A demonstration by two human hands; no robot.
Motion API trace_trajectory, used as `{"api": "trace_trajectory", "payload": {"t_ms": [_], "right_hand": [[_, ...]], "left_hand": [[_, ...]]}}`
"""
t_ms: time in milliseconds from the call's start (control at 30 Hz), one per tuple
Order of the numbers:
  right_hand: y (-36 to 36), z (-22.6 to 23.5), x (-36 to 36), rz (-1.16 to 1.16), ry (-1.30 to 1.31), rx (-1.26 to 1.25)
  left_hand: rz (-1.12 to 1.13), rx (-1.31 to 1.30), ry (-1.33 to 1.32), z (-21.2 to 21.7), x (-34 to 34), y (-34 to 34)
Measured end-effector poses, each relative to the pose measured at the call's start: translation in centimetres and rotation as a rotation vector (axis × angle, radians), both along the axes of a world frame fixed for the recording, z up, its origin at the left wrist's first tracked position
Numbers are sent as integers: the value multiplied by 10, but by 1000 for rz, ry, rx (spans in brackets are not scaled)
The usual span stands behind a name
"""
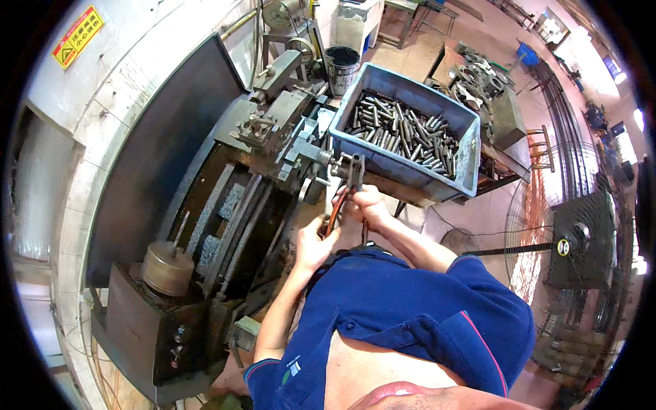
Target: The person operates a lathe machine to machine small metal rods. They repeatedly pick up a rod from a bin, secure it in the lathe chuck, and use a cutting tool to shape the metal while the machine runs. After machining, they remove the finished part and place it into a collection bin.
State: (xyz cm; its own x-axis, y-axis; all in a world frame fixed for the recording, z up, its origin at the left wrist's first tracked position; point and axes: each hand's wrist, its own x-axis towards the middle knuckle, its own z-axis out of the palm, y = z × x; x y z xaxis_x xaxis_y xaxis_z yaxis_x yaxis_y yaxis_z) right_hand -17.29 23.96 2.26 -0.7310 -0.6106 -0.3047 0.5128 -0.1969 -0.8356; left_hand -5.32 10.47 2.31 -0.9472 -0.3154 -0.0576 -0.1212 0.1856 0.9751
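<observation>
Blue shirt [417, 307]: nearest the lens, below both hands.
Left hand [313, 244]: fingers curled around a thin curved orange-brown rod [333, 213], holding its lower end.
Right hand [367, 203]: fingers closed near the rod's upper part; exact grip unclear.
Lathe [273, 137]: just beyond the fingers.
Blue bin [471, 154]: above the right fingers, holding metal cylinders [403, 133].

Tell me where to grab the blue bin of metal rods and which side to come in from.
Grip the blue bin by its rim, one hand on each short end, probably from the near right side. Its rolled lip runs all around the open top and gives a hold. The load of metal rods looks heavy, so two hands are likely needed. The lathe crowds its left side, where the left hand and right hand work.
</observation>
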Motion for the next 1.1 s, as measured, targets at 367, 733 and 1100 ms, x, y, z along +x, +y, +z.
{"api": "trace_trajectory", "payload": {"t_ms": [367, 733, 1100], "right_hand": [[31, -10, -152, 36, -598, -425], [21, -14, -25, 540, -196, -278], [-6, -22, 79, 979, -487, -102]], "left_hand": [[379, 280, -76, -30, 27, 10], [765, 243, -201, -75, 189, 25], [1495, 174, -216, -80, 412, 120]]}}
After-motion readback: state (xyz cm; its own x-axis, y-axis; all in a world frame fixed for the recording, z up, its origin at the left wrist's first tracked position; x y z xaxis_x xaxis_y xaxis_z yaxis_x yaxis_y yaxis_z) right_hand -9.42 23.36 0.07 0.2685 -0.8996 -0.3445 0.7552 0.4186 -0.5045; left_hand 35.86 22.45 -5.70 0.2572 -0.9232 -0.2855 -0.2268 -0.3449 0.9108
